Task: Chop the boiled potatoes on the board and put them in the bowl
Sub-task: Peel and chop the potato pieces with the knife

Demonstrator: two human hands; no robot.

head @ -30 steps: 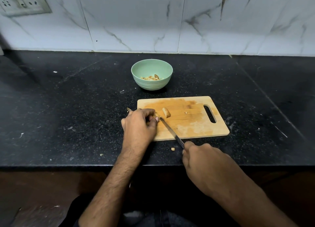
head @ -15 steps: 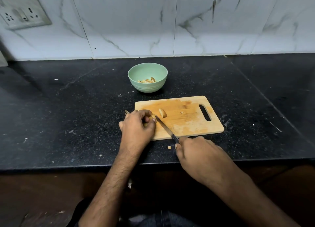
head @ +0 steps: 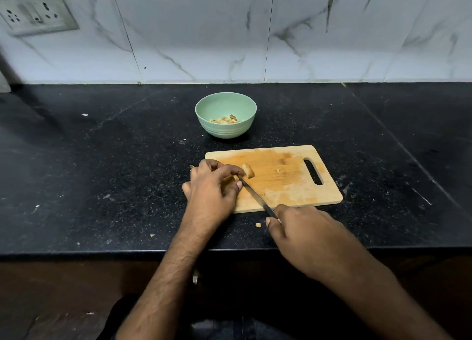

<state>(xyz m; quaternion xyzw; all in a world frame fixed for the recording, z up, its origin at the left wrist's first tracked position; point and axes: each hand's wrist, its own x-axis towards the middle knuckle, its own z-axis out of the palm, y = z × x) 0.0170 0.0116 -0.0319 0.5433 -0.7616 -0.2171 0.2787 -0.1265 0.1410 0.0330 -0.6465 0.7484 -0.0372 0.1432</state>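
A wooden cutting board (head: pixel 288 186) lies on the black counter. At its left end my left hand (head: pixel 213 186) pinches a piece of boiled potato (head: pixel 234 177), mostly hidden under the fingers. My right hand (head: pixel 298 233) grips the handle of a knife (head: pixel 252 192), whose blade slants up to the held piece. A cut potato chunk (head: pixel 248 171) lies just right of the blade tip, and a small crumb (head: pixel 277 170) sits mid-board. Behind the board stands a pale green bowl (head: pixel 225 104) holding chopped potato (head: pixel 224 120).
A potato bit (head: pixel 258 225) lies on the black counter (head: pixel 102 176) in front of the board, with scattered crumbs around. The counter's front edge runs just below my hands. A marble-tiled wall and a switch socket (head: pixel 33 10) stand behind.
The camera view has shifted slightly. The hands hold the same posture; the knife blade stays against the potato piece held in my left hand.
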